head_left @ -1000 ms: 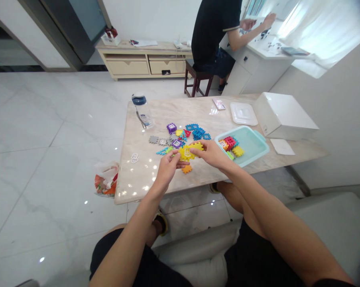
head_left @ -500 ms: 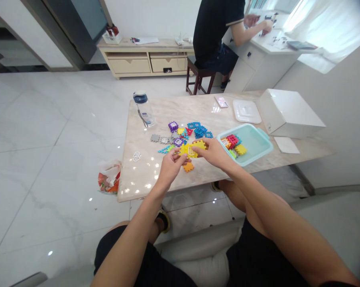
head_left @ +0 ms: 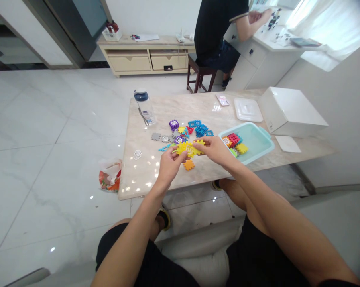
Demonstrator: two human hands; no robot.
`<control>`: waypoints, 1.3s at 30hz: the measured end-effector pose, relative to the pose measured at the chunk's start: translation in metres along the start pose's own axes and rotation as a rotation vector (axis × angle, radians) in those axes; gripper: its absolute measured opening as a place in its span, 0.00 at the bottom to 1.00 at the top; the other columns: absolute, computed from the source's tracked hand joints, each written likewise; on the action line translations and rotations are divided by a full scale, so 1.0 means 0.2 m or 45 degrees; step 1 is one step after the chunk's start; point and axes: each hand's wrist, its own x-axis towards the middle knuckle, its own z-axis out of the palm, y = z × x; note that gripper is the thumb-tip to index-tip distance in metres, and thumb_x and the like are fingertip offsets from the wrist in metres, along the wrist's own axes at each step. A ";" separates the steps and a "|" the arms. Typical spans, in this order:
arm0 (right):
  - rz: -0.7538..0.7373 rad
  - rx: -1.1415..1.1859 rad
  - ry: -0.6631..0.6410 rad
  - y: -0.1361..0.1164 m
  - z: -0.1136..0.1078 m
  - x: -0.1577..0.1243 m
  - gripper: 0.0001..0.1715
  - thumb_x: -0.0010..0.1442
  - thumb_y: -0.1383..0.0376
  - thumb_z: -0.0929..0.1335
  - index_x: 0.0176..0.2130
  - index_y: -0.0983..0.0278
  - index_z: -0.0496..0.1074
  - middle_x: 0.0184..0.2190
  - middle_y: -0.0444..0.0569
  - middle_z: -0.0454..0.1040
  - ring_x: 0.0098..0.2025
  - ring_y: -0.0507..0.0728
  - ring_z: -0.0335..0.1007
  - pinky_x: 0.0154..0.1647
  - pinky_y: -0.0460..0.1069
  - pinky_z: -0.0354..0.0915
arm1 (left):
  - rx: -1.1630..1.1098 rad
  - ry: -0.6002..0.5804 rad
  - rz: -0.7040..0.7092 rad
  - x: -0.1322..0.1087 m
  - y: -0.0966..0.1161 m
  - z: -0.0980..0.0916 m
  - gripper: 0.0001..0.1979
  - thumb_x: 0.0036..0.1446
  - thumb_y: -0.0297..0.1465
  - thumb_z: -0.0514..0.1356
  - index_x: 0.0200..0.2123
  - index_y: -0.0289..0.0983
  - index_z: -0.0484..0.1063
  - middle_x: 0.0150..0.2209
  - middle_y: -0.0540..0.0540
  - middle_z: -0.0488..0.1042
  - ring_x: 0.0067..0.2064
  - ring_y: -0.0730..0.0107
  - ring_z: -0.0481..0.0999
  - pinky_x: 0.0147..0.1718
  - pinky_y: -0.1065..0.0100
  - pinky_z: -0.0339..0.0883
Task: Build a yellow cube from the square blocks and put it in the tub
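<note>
Yellow toothed tiles (head_left: 189, 148) are showing in the head view as flat bright plastic squares with notched edges, one carrying a pale grid marking, joined into a short strip. The strip is lying roughly face up, its long axis running left to right across the view and rising slightly toward the right. The left hand (head_left: 170, 164) is pinching the strip's left end between thumb and fingers, and the right hand (head_left: 217, 150) is gripping its right end. The strip is hanging over the near part of the marble table (head_left: 144, 175), just beyond an orange tile (head_left: 189, 165), beside the loose pile of coloured tiles (head_left: 194, 129), and left of the teal tub (head_left: 259, 147).
</note>
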 end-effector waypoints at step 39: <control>-0.923 -0.714 -0.055 0.02 0.02 -0.04 0.16 0.73 0.61 0.75 0.59 0.52 0.83 0.71 0.55 0.73 0.71 0.65 0.70 0.71 0.68 0.69 | -0.314 0.073 -0.159 0.00 0.03 -0.03 0.29 0.50 0.37 0.80 0.48 0.37 0.72 0.38 0.46 0.86 0.34 0.70 0.85 0.37 0.71 0.76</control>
